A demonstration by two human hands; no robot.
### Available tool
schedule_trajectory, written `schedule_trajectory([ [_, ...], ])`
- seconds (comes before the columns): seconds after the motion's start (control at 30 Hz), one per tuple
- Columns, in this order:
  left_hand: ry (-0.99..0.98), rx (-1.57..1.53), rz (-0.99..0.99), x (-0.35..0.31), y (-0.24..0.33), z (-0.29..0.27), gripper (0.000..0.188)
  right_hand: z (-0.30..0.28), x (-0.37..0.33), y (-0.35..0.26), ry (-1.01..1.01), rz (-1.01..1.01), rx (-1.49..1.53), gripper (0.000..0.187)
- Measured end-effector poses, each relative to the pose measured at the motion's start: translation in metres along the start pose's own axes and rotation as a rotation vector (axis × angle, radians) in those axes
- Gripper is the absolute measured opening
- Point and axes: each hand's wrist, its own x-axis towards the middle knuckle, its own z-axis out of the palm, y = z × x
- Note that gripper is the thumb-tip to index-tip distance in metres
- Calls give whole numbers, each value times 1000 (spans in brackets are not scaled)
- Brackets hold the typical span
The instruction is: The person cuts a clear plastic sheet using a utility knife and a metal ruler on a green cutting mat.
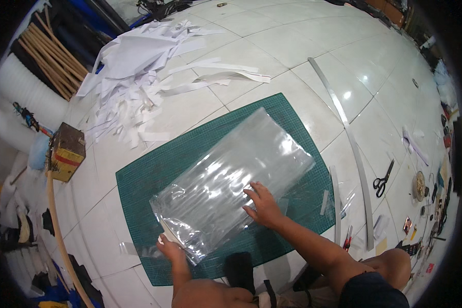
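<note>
A stack of clear, shiny plastic sheeting [231,177] lies slantwise on the green cutting mat [138,177]. My right hand [265,206] rests on the near long edge of the plastic, its fingers spread apart. At the near left corner, my left hand [172,249] has its thumb and fingers closed on the plastic's edge, beside a narrow cream strip [170,232]. Just what sits between those fingers is partly hidden.
White paper offcuts [138,56] are heaped at far left. A long metal strip [351,138], a shorter ruler-like strip [335,205] and black scissors [383,179] lie to the right. A worn box [68,152] and a long wooden strip [56,226] stand at left. Small items line the right side.
</note>
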Motion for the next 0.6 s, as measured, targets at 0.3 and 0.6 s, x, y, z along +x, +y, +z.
schedule_trajectory([
  [0.3,-243,-221,-388,-142,40,69,48,8,3,-41,38,-35,-29,47],
  [0.6,-760,-104,-502,-166,20,80,45,12,-4,13,37,222,-28,38],
])
